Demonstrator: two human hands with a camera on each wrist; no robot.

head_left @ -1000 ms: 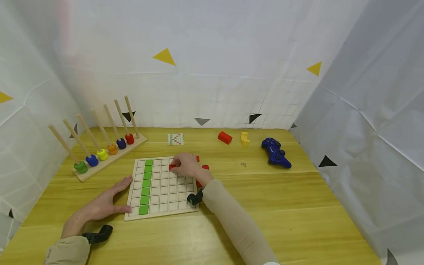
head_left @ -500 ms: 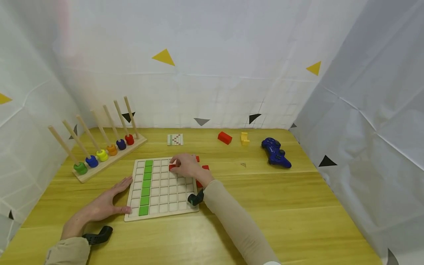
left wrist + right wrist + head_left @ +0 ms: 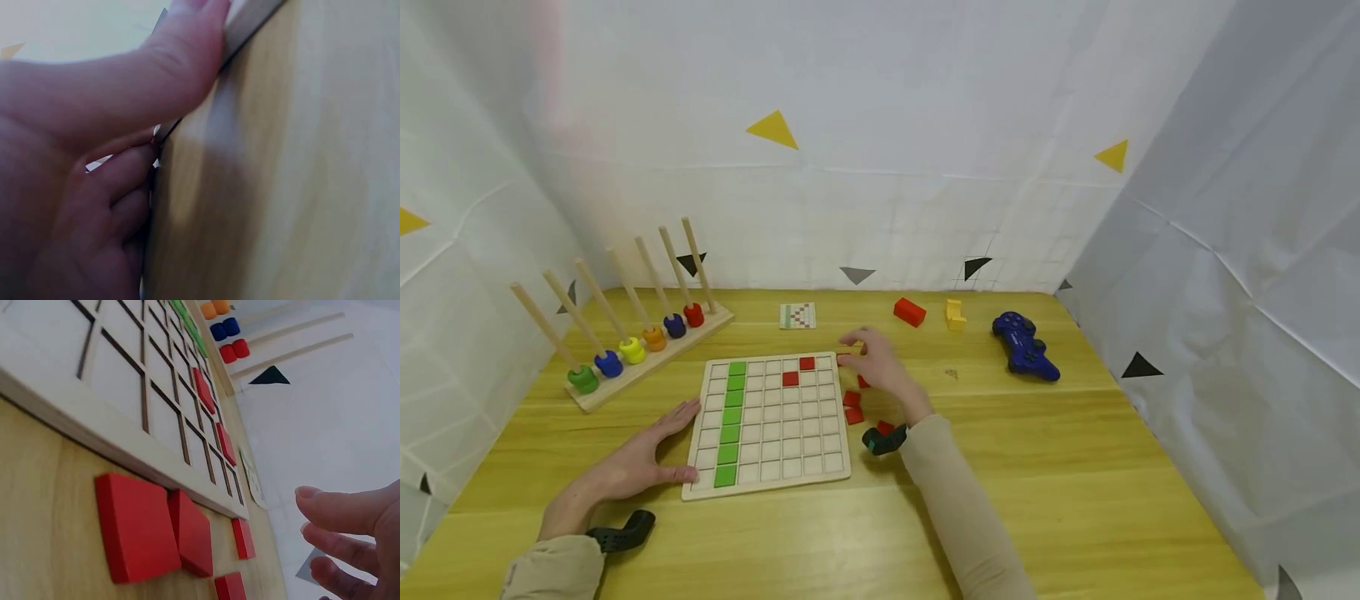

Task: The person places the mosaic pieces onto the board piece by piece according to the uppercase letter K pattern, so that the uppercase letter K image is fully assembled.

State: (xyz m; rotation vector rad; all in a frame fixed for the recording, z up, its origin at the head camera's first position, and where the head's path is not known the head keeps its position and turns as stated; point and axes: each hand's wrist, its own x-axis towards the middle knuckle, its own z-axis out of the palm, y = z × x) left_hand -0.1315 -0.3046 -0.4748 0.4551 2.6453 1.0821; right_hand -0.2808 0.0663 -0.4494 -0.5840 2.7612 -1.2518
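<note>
My left hand (image 3: 625, 462) rests beside the wooden grid board (image 3: 771, 451), thumb and fingertips at its left edge. In the left wrist view the thumb (image 3: 169, 69) lies along the board's side. A column of green square tiles (image 3: 730, 434) fills one line of cells. Two red tiles (image 3: 791, 379) sit in cells towards the top right. Off the board's upper right corner, my right hand (image 3: 880, 367) hovers with thumb and fingers apart and nothing between them. Several loose red tiles (image 3: 137, 528) lie along the board's right side, one close under the right fingertips.
A peg stand (image 3: 655, 358) with coloured beads is at the left. A small pattern card (image 3: 797, 316) lies behind the board. Further right are a red block (image 3: 910, 312), a yellow piece (image 3: 955, 315) and a blue game controller (image 3: 1022, 346).
My right hand has let go of a red tile in a board cell and moved right, off the board. A second red tile on the board is now uncovered. The left hand stays put.
</note>
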